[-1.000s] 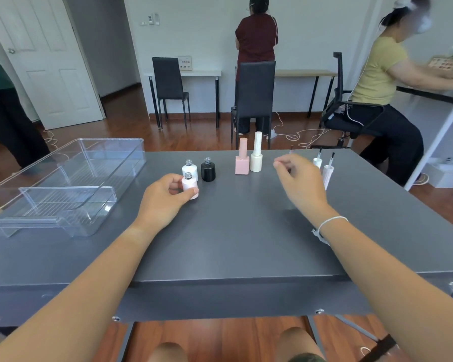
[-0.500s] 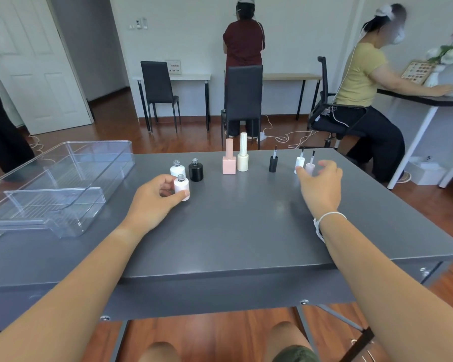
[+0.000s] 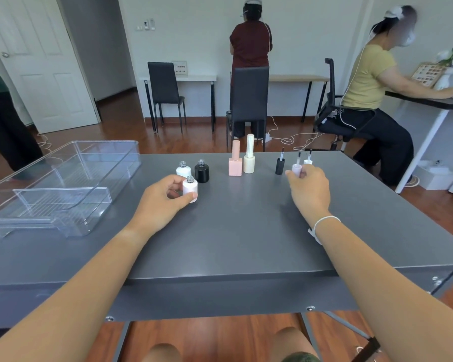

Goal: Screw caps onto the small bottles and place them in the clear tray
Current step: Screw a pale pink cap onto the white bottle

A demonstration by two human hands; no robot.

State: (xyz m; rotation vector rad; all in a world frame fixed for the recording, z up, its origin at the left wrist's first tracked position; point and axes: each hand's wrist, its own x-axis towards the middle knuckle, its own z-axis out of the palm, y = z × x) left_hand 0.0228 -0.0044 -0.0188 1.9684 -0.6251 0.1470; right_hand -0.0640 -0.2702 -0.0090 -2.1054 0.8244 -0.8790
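Head view, the only one: left hand [image 3: 165, 198] grips the small pale-pink round bottle [image 3: 190, 186], neck open, standing on the grey desk [image 3: 233, 231], thumb in front and fingers curled behind. Right hand [image 3: 309, 189] pinches the pale-pink brush cap [image 3: 296, 169] at its fingertips, brush stem pointing up, so the cap is upside down for threading. White round bottle [image 3: 183, 169] and black round bottle [image 3: 202, 171] stand uncapped just behind the gripped one, close together. Black brush cap [image 3: 279, 165] and white brush cap [image 3: 308, 161] stand near the right hand. Two tall capped bottles, pink square [image 3: 235, 163] and cream round [image 3: 249, 159], sit between the groups. Clear plastic tray [image 3: 63, 184] is at the left edge of the desk, well apart from the bottles, nothing visible in it. Risks, my read: cap needs flipping before it meets the neck, and the brush could miss the opening or the threads cross if it goes in tilted. Lifting the pink bottle could clip the white one beside it and tip it.
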